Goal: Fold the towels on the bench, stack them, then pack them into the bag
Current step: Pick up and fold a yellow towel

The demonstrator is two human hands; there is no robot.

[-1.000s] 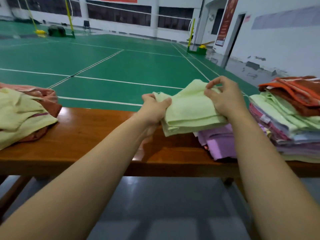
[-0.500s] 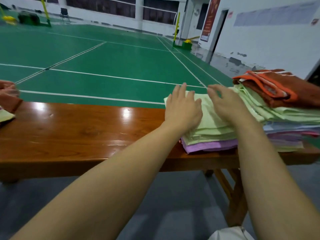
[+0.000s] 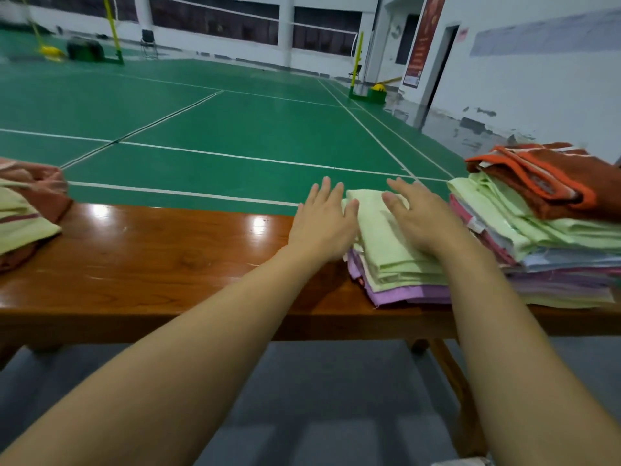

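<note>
the straight fingers (image 3: 327, 196) of the left hand (image 3: 322, 227) are lying flat, gripping nothing, their tips reaching past the far left corner of the folded pale green towel (image 3: 386, 250) while the palm is sitting at the towel's nine o'clock edge, probably to square that side. the right hand (image 3: 420, 223) is likewise lying open and released, fingers spread and pointing toward eleven o'clock, pressing down on the towel's top, which looks like flattening the fold so it is sitting level. the green towel is resting on a small stack (image 3: 396, 290) whose bottom layer is showing purple, so this is reading as the stacking step rather than folding. at the stack's three o'clock, just beside it and perhaps touching, a taller pile of folded towels (image 3: 544, 250) is leaning a little, with a brown and orange towel (image 3: 537, 183) sitting on top. at nine o'clock, well apart along the glossy wooden bench (image 3: 151, 260), loose yellow and reddish towels (image 3: 23, 216) are lying crumpled, apparently waiting to be folded. no bag is showing in this view, so packing is seeming some way off. beyond the bench at twelve o'clock a green badminton court (image 3: 218, 122) is stretching away.
</note>
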